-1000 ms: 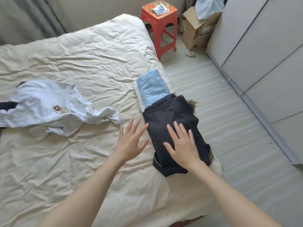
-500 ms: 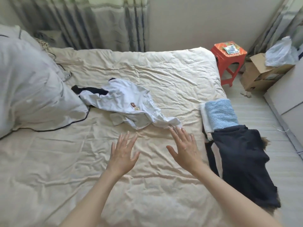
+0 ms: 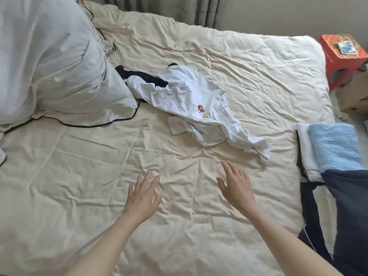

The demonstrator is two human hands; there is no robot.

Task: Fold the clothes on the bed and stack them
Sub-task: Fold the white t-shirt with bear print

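A crumpled white T-shirt (image 3: pixel 196 104) with a small orange print lies unfolded in the middle of the cream bed (image 3: pixel 249 62). A black garment (image 3: pixel 139 75) pokes out from under its far end. At the bed's right edge sits the stack: a folded light-blue knit (image 3: pixel 336 146) on a folded white piece (image 3: pixel 304 152), with a folded dark navy garment (image 3: pixel 350 206) nearer me. My left hand (image 3: pixel 142 196) and my right hand (image 3: pixel 235 186) hover above bare sheet, fingers spread, holding nothing, short of the T-shirt.
A large white pillow with black piping (image 3: pixel 51 60) fills the upper left of the bed. A red plastic stool (image 3: pixel 344 54) and a cardboard box (image 3: pixel 354 94) stand on the floor past the bed's right side. Curtains (image 3: pixel 179 8) hang behind.
My right hand left the folded dark garment and both hands swung left over the open sheet. The view turned from the stack toward the white T-shirt.
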